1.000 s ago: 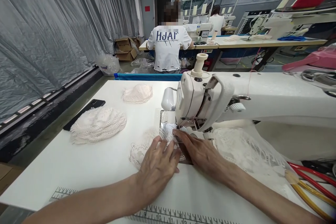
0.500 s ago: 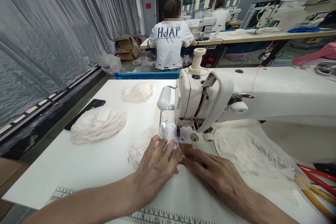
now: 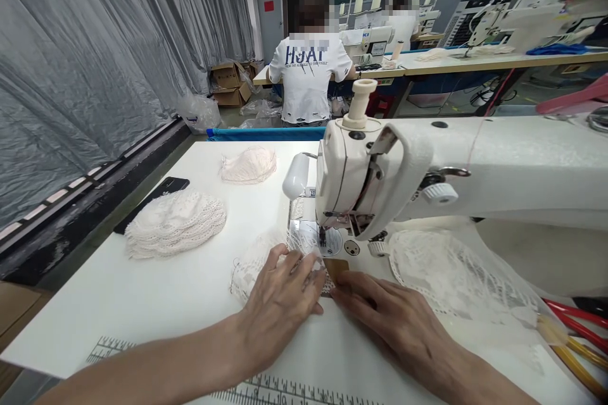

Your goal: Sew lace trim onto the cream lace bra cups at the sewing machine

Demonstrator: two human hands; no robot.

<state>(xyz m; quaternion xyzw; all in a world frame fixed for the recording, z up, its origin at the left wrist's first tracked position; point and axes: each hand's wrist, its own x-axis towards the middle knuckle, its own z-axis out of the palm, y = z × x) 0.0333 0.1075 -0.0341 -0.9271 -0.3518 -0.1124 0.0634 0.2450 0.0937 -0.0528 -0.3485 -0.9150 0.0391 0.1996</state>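
While lace (image 3: 243, 266) lies beneath the left hand (image 3: 282, 307), fingers spread, near the presser foot (image 3: 323, 236), the right hand (image 3: 392, 313) curls beside a brown piece (image 3: 336, 267), its hold unclear; aligning seems in hand, and shifting calls for even pressure.

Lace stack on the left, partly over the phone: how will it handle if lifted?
Probably floppy: the lace stack looks thin and openwork. Likely light for its size, given the airy mesh. Layers may slide apart, since the edges show several loose-looking plies; its overlap on the phone could let it shift.
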